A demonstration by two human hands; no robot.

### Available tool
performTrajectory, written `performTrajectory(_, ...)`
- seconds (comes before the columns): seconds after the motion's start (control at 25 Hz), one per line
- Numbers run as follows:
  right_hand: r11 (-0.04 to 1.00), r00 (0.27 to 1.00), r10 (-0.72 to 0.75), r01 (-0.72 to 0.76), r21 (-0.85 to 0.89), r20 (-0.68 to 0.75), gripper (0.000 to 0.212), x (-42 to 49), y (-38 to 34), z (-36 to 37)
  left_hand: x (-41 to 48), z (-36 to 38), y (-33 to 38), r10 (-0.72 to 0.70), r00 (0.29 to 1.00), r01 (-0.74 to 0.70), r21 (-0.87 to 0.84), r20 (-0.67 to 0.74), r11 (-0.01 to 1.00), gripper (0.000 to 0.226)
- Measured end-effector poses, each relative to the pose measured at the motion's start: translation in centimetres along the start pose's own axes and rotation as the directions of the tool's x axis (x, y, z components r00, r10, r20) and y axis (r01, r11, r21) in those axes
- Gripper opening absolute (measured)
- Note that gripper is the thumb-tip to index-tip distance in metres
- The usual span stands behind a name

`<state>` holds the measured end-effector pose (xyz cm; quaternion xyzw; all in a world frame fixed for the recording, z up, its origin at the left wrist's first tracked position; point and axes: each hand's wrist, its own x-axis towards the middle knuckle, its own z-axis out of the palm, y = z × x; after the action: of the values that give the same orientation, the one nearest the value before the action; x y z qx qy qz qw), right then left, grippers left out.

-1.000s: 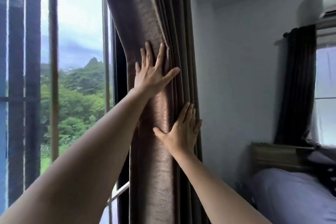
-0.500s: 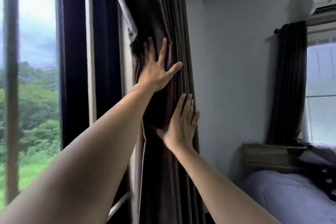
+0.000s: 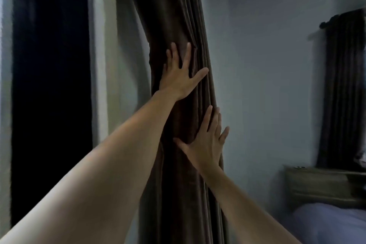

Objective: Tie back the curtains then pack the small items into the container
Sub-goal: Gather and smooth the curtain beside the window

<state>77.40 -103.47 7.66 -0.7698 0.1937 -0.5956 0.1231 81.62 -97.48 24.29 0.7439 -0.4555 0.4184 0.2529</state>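
The curtain (image 3: 176, 25) now stands as a tight bundle of folds up the centre of the frame, pushed hard against the wall edge. A second ago you could see green hills and sky through the window at left; half a second ago only a strip of them. Now that side shows just a dark band and the pale frame (image 3: 99, 65), so your view has swung right along with the cloth and the gathering looks about finished.

Your left hand (image 3: 179, 77) lies flat on the bundle in the upper middle, fingers spread, pressing and not gripping. Your right hand (image 3: 206, 144) sits lower, a little to the right, also splayed flat, with its fingertips reaching round the bundle's right edge. Both have kept much the same hold throughout, the right creeping further round.

No tie-back cord or hook shows anywhere, so you probably need to find it next while one hand pins the folds; release both and the cloth will likely spring open.

A second curtain (image 3: 344, 85) hangs at far right above a headboard (image 3: 316, 184) and the bed (image 3: 326, 224). The container and small items are out of view.
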Motion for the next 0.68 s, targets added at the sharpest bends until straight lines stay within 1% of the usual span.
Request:
performTrajectory(0.12,0.999,0.999,-0.03,0.03,0.031,0.014,0.127,2.6,2.6,1.7,2.2,2.0,0.1,-0.035,0.999,0.035,0.004,0.012,0.999,0.086)
performTrajectory(0.28,0.989,0.993,-0.114,0.115,0.094,-0.012,0.122,5.9,5.9,3.3,4.4,4.5,1.1,-0.082,0.996,0.082,0.011,-0.02,0.997,0.086)
performTrajectory(0.48,0.968,0.978,-0.185,0.198,0.152,-0.091,0.12,5.6,7.0,4.6,3.7,4.6,1.8,-0.165,0.984,0.166,0.006,-0.066,0.986,0.088)
performTrajectory(0.52,0.958,0.976,-0.201,0.214,0.192,-0.086,0.119,4.9,7.3,4.8,3.0,4.7,1.9,-0.195,0.978,0.196,0.012,-0.071,0.981,0.088)
performTrajectory(0.6,0.933,0.973,-0.23,0.223,0.282,-0.009,0.116,3.1,8.0,5.0,1.2,5.1,2.4,-0.258,0.964,0.26,0.027,-0.062,0.965,0.085)
performTrajectory(0.68,0.912,0.971,-0.227,0.184,0.367,0.076,0.117,1.4,8.9,5.1,-1.0,5.2,2.7,-0.294,0.955,0.295,0.016,-0.029,0.955,0.082)
